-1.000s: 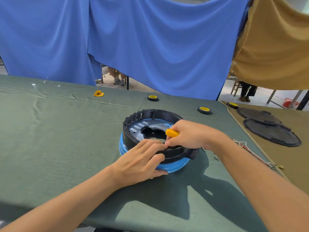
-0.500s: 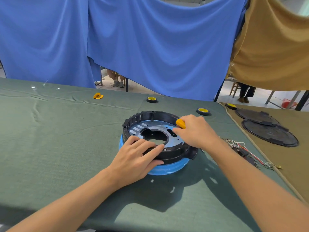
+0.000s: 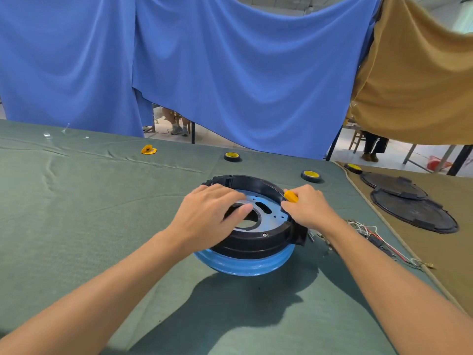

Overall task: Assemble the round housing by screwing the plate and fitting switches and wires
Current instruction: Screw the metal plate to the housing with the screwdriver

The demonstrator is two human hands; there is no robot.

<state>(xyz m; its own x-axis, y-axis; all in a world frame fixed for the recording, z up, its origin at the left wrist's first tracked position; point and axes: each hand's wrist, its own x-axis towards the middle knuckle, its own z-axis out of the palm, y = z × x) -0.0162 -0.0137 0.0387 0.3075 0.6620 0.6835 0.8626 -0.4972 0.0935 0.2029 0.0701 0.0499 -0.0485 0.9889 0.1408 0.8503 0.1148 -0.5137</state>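
Green-cloth bench (image 3: 76, 213): round housing (image 3: 256, 242) sat centre. My left hand (image 3: 207, 219) lay flat, fingers loose, steadying plate (image 3: 268, 208); right hand (image 3: 307, 208) gripped yellow screwdriver (image 3: 291, 196) at right rim. Risk: tilted tip could slip off screw; plate could shift off holes if left pressure eased.

Left grip (image 3: 204, 216): a bare hand; its back shows, with a smooth surface and a soft row of knuckles; slim fingers and a broad thumb.
Right grip (image 3: 307, 210): a bare hand; its back and knuckle ridge show, while the fingertips are hidden.
Left forearm (image 3: 115, 285): uncovered from the wrist to the lower left edge of the view; slender at the wrist, looming wide near the camera.
Right forearm (image 3: 384, 278): uncovered from the wrist to the lower right edge; same slender build.
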